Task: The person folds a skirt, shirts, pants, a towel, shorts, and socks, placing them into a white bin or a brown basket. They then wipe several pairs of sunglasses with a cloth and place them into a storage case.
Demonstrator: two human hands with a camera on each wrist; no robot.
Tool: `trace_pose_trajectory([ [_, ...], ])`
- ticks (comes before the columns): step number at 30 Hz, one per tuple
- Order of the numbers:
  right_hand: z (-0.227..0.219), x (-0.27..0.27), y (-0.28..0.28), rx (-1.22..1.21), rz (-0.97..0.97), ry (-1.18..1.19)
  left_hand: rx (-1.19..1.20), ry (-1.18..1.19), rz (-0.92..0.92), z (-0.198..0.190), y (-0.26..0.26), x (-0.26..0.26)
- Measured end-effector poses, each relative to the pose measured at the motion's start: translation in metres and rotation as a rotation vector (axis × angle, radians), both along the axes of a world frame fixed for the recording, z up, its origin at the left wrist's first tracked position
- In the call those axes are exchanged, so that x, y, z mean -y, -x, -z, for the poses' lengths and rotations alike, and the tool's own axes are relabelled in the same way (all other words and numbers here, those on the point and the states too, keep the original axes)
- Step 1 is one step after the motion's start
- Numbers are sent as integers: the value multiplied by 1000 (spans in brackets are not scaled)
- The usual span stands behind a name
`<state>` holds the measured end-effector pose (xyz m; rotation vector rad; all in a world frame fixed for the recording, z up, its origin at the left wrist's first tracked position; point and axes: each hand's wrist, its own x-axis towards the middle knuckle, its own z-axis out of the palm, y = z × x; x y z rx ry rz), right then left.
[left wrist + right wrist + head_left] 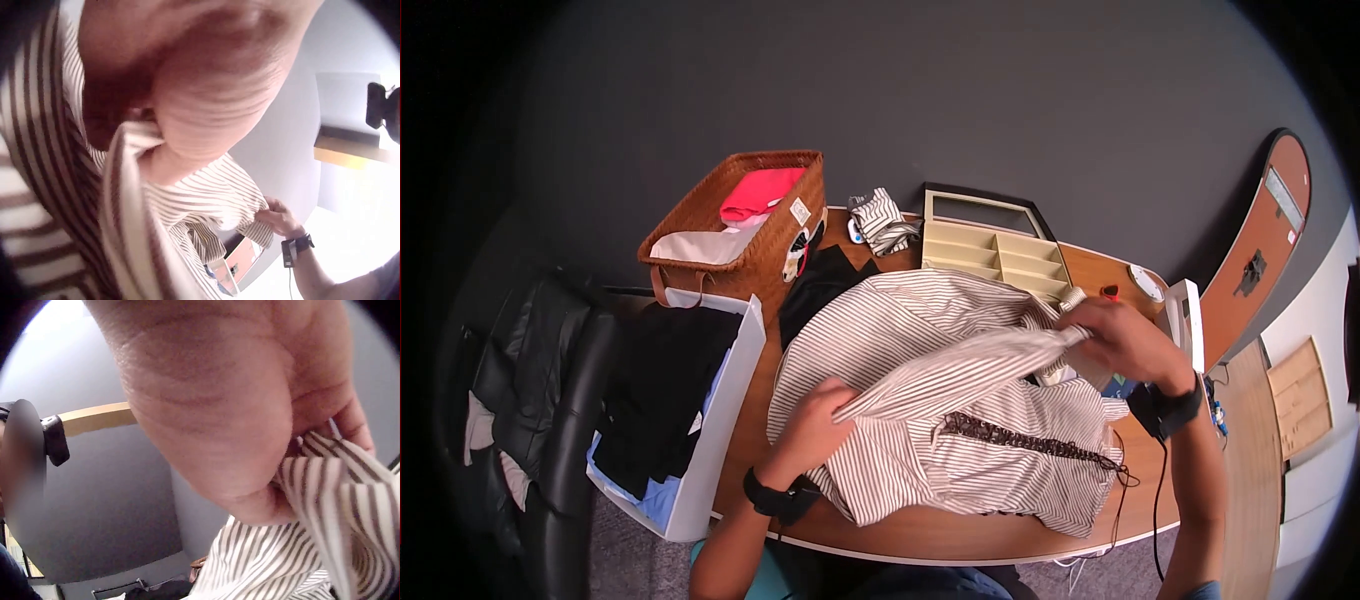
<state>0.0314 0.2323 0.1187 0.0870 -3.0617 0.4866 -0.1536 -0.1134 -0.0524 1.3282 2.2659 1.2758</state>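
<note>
A brown-and-white striped garment (1000, 470) with dark lace trim and a cord lies spread over the table. One length of it, which looks like a sleeve, is stretched between both hands. My left hand (808, 432) grips its near-left end, and in the left wrist view the cloth (125, 187) is pinched under the thumb. My right hand (1122, 338) holds the other end, higher and to the right. In the right wrist view the striped fabric (325, 494) gathers between thumb and fingers and hangs in folds.
A wicker basket (690, 225) with red and white cloth stands at the back left, beside a white box (735, 400) of dark and blue clothes. Behind the garment sits a cream compartment tray (960, 245). A black armchair (565, 440) is at far left; a wooden table (900, 545) lies underneath.
</note>
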Motion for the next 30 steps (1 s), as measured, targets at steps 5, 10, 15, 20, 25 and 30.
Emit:
trace_pose_trajectory([
  [5, 43, 1, -70, 105, 27, -2, -374, -222, -89, -13, -10, 8],
  [10, 102, 14, -112, 451, 259, 195, -25, 50, -107, 2, -26, 8],
  [15, 145, 18, -131, 280, 333, 323, 104, 196, -170, -9, -56, 22],
  [20, 149, 32, -130, 143, 588, 395, 168, 124, -190, 10, -58, 23],
  [25, 173, 14, -141, 117, 403, 264, -5, -32, -167, 5, -57, 23],
  [30, 187, -16, -163, -30, 602, 956, -187, -180, -50, -16, -46, 28],
])
